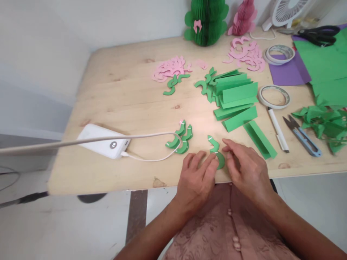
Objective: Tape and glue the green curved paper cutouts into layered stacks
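Two hands, left hand (pixel 199 172), right hand (pixel 245 168), half-covering green paper curl (pixel 217 151)

— What can't you see?
— My left hand (pixel 199 173) covers the lower end of the green paper curl (pixel 217 151). The honeycomb cactus (pixel 206 21) and fan (pixel 287 11) are cut off at the top edge.
— And to the right?
— The green scraps (pixel 325 124) run off the edge.
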A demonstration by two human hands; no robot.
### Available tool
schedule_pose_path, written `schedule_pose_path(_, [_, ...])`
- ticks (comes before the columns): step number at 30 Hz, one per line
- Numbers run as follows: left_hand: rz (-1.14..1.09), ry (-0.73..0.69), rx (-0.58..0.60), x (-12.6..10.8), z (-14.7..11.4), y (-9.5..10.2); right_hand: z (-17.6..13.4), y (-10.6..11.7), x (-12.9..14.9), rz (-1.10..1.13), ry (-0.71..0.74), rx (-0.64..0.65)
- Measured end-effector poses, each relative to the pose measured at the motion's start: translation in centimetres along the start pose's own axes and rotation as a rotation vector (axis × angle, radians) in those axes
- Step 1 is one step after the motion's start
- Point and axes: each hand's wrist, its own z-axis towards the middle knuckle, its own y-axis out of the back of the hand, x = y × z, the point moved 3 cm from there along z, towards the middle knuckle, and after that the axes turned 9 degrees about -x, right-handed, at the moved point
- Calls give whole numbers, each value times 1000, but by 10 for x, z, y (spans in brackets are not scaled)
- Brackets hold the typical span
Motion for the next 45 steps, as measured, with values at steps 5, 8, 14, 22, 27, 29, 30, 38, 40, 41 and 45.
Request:
schedule_pose_path(5, [-34, 28, -3, 1, -1, 0, -7, 1, 1, 112, 85, 23])
schedule_pose_path(8, [-51, 47, 8, 1, -2, 0, -11, -2, 2, 140, 100, 52])
schedule_pose_path(14, [-67, 44, 7, 1, -1, 1, -14, -4, -1, 70, 142, 64])
schedule_pose_path(22, [-122, 80, -19, 1, 2, 6, -14, -2, -5, 103, 87, -35])
schedule_pose_path(27, [-183, 112, -63, 1, 4, 8, -17, -5, -6, 113, 104, -35])
schedule_pose_path(29, [-224, 127, -88, 3, 2, 9, -17, -6, -6, 109, 112, -34])
schedule_pose_path(30, [-243, 140, -105, 3, 1, 9, -18, -6, -7, 110, 114, -36])
schedule_pose_path(38, [-179, 146, -75, 2, 2, 8, -18, -5, -7, 105, 120, -42])
schedule_pose_path(40, [-131, 122, -9, 0, 3, 6, -18, -5, -7, 93, 124, -41])
schedule_pose_path(41, [-113, 107, 20, -1, 4, 5, -18, -5, -7, 87, 124, -40])
schedule_pose_path(45, [-82, 63, 60, -2, 4, 3, -19, -6, -8, 68, 132, -40])
